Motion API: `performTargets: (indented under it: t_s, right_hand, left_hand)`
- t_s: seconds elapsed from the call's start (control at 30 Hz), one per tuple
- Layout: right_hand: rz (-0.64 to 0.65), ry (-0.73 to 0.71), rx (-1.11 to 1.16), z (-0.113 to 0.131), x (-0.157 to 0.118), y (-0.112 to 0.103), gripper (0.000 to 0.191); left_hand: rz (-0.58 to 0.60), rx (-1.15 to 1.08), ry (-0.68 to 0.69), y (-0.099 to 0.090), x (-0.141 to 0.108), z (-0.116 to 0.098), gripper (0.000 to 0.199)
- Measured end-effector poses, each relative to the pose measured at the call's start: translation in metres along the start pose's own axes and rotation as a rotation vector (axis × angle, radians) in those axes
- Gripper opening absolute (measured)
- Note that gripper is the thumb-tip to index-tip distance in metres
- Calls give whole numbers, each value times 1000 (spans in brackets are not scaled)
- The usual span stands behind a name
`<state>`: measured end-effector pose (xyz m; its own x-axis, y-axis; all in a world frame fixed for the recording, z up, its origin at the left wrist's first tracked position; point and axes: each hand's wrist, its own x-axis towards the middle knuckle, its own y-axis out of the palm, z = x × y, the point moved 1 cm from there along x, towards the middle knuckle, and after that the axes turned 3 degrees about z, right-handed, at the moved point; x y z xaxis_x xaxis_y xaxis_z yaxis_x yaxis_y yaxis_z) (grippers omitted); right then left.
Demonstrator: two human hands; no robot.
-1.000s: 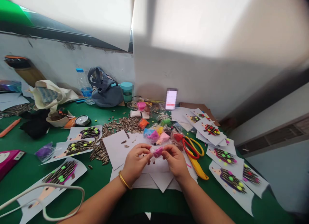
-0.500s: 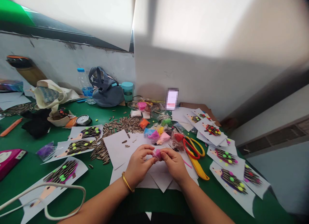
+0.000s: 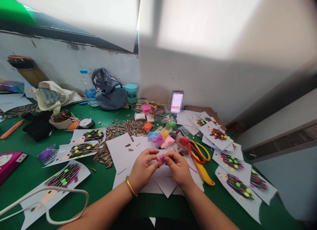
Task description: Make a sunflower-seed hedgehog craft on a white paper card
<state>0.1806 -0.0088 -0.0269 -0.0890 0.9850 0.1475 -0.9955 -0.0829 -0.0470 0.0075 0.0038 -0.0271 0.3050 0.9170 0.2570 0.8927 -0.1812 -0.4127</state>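
Observation:
A small pink-purple packet (image 3: 161, 158) in clear wrap is pinched between both hands over white paper sheets (image 3: 123, 150). My left hand (image 3: 145, 166), below a gold bangle on the wrist, grips its left side with thumb and fingers. On the other side, my right hand (image 3: 178, 168) holds the packet between thumb and forefinger. Just beyond lie wrapped clay pieces in blue, yellow, pink and red (image 3: 183, 141). Sunflower seeds (image 3: 131, 127) are heaped behind the sheets at the left.
Red-handled scissors (image 3: 196, 153) and a yellow cutter (image 3: 204, 172) lie right of my hands. Hedgehog pictures with seeds stand at the right (image 3: 235, 180) and left (image 3: 81, 150). A white cable (image 3: 86, 203) loops at lower left. A blue bag (image 3: 111, 97) is behind.
The fingers of my right hand have shifted slightly on the packet, and more of its wrap shows between my hands. Both hands otherwise stay in place.

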Motion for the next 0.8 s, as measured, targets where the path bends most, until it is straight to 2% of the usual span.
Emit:
performTargets:
  t_s: [0.2, 0.27, 0.5, 0.63, 0.8]
  right_hand:
    - [-152, -50, -109, -1, 0, -6, 23]
    - [-167, -56, -124, -3, 0, -7, 20]
    - [-112, -166, -243, -5, 2, -6, 10]
    - [-85, -234, -317, -1, 1, -6, 7]
    - [-50, -141, -254, -4, -3, -4, 16]
  left_hand:
    - [-31, 46, 10, -6, 5, -7, 14]
    - [-28, 79, 18, -9, 7, -8, 13]
    - [-62, 91, 80, -15, 6, -8, 9]
    - [-61, 79, 61, -16, 7, -10, 11]
    - [14, 11, 6, -12, 5, -6, 11]
